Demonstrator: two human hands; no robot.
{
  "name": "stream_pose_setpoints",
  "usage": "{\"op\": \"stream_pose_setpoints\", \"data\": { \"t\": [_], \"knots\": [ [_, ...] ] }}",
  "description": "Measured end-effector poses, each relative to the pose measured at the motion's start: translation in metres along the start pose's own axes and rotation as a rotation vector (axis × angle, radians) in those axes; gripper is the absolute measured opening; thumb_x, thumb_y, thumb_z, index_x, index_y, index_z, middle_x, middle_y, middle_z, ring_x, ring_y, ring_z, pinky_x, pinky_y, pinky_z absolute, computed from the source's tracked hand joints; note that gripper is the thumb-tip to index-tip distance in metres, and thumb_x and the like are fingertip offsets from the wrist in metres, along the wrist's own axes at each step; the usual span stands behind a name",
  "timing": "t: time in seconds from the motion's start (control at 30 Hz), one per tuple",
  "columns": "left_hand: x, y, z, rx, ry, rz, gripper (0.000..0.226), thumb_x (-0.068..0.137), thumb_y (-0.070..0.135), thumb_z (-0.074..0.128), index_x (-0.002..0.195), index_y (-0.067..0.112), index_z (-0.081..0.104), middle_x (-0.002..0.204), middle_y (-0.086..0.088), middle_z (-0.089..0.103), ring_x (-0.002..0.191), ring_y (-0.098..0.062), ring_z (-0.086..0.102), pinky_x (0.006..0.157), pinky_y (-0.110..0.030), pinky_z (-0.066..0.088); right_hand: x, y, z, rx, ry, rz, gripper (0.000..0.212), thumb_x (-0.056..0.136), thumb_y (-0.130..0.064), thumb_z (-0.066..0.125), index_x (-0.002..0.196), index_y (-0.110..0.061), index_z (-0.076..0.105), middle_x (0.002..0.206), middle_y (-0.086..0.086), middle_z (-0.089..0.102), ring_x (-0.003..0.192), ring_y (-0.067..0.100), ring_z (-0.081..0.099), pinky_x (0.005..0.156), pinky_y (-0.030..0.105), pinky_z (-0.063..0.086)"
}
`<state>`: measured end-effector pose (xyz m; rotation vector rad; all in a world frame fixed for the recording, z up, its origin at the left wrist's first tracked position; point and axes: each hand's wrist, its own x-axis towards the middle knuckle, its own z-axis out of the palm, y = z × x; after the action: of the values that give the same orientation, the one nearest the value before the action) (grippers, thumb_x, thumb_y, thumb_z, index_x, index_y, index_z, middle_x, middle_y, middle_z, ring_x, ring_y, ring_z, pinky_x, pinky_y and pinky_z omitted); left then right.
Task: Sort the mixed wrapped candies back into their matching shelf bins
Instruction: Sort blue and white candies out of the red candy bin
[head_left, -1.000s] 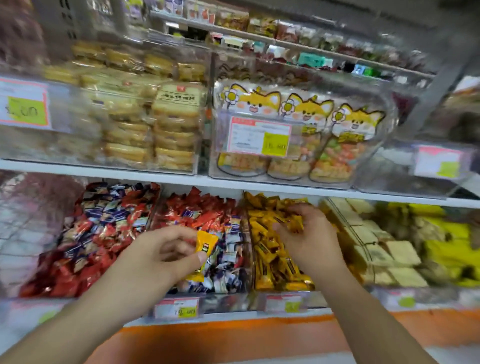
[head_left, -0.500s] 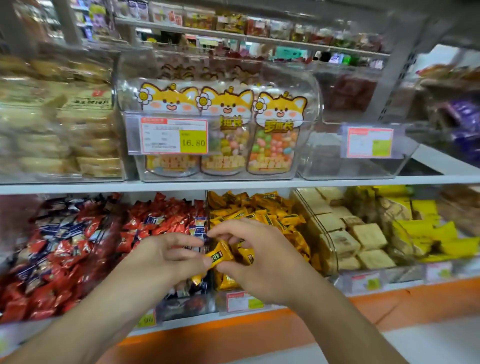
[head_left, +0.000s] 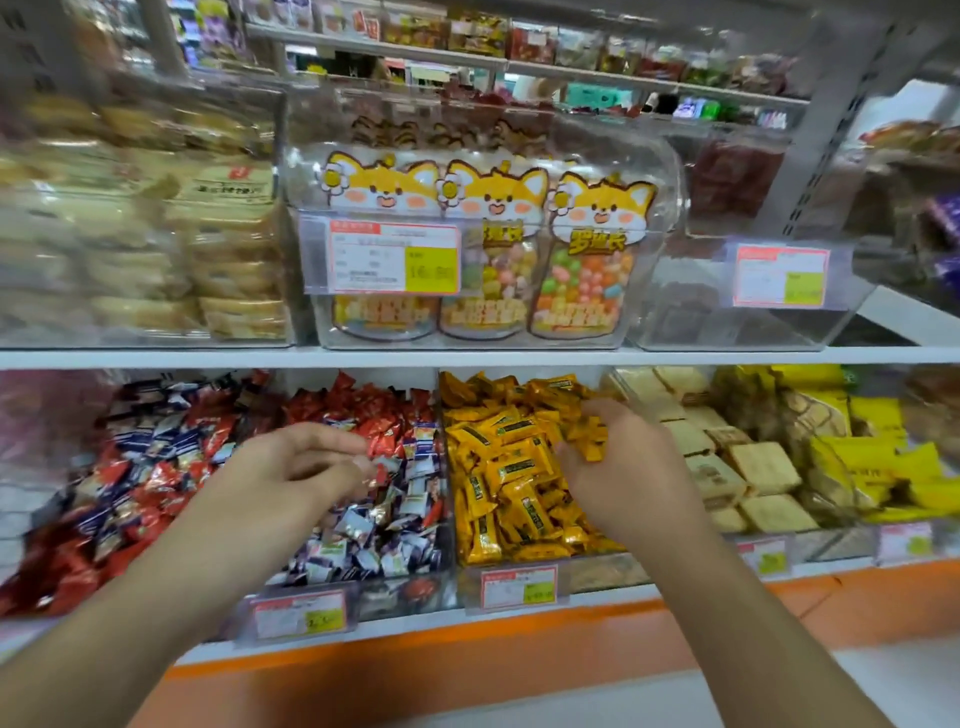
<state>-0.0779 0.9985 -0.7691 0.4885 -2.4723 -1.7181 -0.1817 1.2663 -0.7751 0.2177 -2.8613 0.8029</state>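
Note:
My right hand (head_left: 608, 467) hovers over the bin of yellow wrapped candies (head_left: 498, 467) and holds a yellow candy (head_left: 592, 441) in its curled fingers. My left hand (head_left: 291, 467) is over the bin of mixed red and blue-white candies (head_left: 384, 499), fingers loosely curled with nothing in them. Further left another bin (head_left: 150, 467) holds red and blue-white candies too.
Clear bins of tan square biscuits (head_left: 737, 467) and yellow packets (head_left: 872, 457) stand to the right. The upper shelf carries fox-faced candy bags (head_left: 488, 249) and stacked pastry packs (head_left: 208, 249). Price tags (head_left: 519, 587) line the shelf's front edge above an orange strip.
The yellow candy passed from my left hand to my right hand, which carried it right over the yellow bin. My left hand is now without a candy. The view shifted left.

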Motion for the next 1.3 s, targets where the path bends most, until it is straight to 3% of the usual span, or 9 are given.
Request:
{"op": "stream_pose_setpoints", "data": {
  "t": [0.07,0.17,0.27,0.4,0.63,0.77,0.9,1.03,1.3],
  "knots": [
    [0.006,-0.01,-0.015,0.021,0.06,0.012,0.009,0.097,0.023,0.069,0.104,0.03,0.07,0.096,0.012,0.078,0.094,-0.012,0.073,0.091,-0.043,0.056,-0.004,-0.012,0.004,-0.001,-0.04,-0.06,0.043,0.097,-0.04,0.066,0.138,-0.025,0.059,0.137,-0.005,0.056,0.116,0.021,0.057,0.085,0.027,0.044],
    [0.018,-0.032,-0.04,0.044,0.187,0.063,0.009,0.094,0.02,0.074,0.096,0.028,0.071,0.089,0.008,0.077,0.094,-0.01,0.071,0.092,-0.037,0.054,-0.011,-0.03,0.012,-0.015,-0.109,-0.158,0.036,0.099,-0.035,0.065,0.134,-0.027,0.061,0.143,-0.008,0.053,0.108,0.017,0.061,0.091,0.031,0.05],
    [0.024,-0.051,-0.061,0.08,0.235,0.1,0.014,0.095,0.015,0.072,0.094,0.028,0.071,0.088,0.008,0.076,0.095,-0.012,0.071,0.092,-0.039,0.055,-0.016,-0.045,0.024,-0.019,-0.155,-0.234,0.034,0.099,-0.033,0.065,0.133,-0.029,0.062,0.143,-0.01,0.055,0.119,0.017,0.061,0.099,0.03,0.048],
    [0.027,-0.066,-0.086,0.17,0.274,0.166,0.019,0.095,0.009,0.069,0.095,0.028,0.068,0.092,0.008,0.074,0.095,-0.01,0.07,0.096,-0.043,0.055,-0.016,-0.062,0.037,-0.039,-0.187,-0.32,0.033,0.1,-0.029,0.065,0.133,-0.032,0.062,0.14,-0.014,0.056,0.131,0.01,0.051,0.094,0.016,0.033],
    [0.025,-0.091,-0.153,0.292,0.341,0.18,0.024,0.094,-0.003,0.062,0.1,0.02,0.068,0.096,0.004,0.073,0.088,-0.004,0.068,0.09,-0.036,0.057,-0.016,-0.104,0.071,-0.042,-0.236,-0.437,0.037,0.098,-0.028,0.067,0.134,-0.035,0.061,0.139,-0.016,0.058,0.124,0.006,0.054,0.088,0.006,0.032],
    [0.021,-0.114,-0.175,0.418,0.298,0.155,0.022,0.089,0.01,0.068,0.1,0.029,0.07,0.093,0.013,0.07,0.085,0.0,0.066,0.088,-0.039,0.058,-0.028,-0.14,0.094,-0.033,-0.352,-0.545,0.042,0.101,-0.033,0.062,0.142,-0.04,0.052,0.148,-0.023,0.047,0.13,0.003,0.048,0.102,0.012,0.032],
    [0.021,-0.124,-0.162,0.659,0.06,0.235,0.043,0.091,0.041,0.074,0.132,0.041,0.061,0.13,0.02,0.06,0.122,-0.002,0.055,0.107,-0.03,0.045,-0.039,-0.175,0.121,-0.01,-0.419,-0.624,0.045,0.102,-0.033,0.06,0.144,-0.043,0.048,0.148,-0.029,0.042,0.133,-0.005,0.04,0.101,-0.002,0.019],
    [0.026,-0.133,-0.138,0.726,-0.094,0.327,0.063,0.086,0.044,0.078,0.144,0.039,0.055,0.147,0.018,0.047,0.136,-0.004,0.041,0.117,-0.028,0.034,-0.04,-0.193,0.14,0.043,-0.392,-0.615,0.04,0.102,-0.031,0.059,0.141,-0.041,0.051,0.14,-0.031,0.042,0.135,-0.006,0.034,0.099,-0.002,0.017],
    [0.04,-0.142,-0.15,0.731,0.078,0.255,0.036,0.076,0.009,0.077,0.101,0.035,0.078,0.105,0.015,0.07,0.095,-0.005,0.063,0.092,-0.025,0.052,-0.043,-0.205,0.156,0.084,-0.375,-0.669,0.04,0.101,-0.028,0.06,0.141,-0.036,0.056,0.143,-0.03,0.041,0.14,-0.007,0.031,0.112,0.008,0.017]
  ]
}}
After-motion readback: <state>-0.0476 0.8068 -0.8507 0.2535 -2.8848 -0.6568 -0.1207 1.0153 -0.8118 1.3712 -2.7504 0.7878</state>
